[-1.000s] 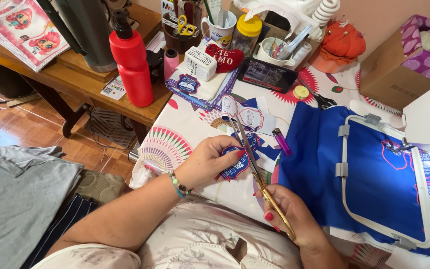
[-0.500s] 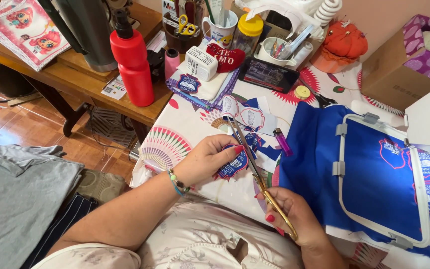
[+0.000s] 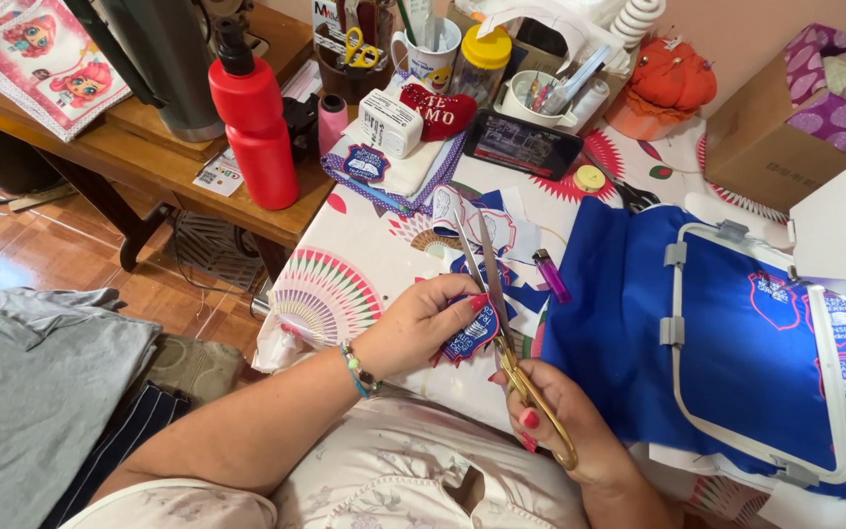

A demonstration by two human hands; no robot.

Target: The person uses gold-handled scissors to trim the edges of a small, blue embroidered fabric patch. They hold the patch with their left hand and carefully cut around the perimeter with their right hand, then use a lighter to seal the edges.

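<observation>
Nearby: purple lighter (image 3: pixel 551 275), blue fabric (image 3: pixel 619 323) in embroidery hoop (image 3: pixel 678 333).

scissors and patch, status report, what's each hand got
Left hand pinching blue embroidered patch. Right hand in gold-handled scissors, blades open at patch edge. Purple lighter beside the blades, apart from them.

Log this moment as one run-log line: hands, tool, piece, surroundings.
left hand: holds blue embroidered patch | right hand: grips gold-handled scissors, blades open at patch edge | nearby: purple lighter, blue fabric in hoop frame
</observation>
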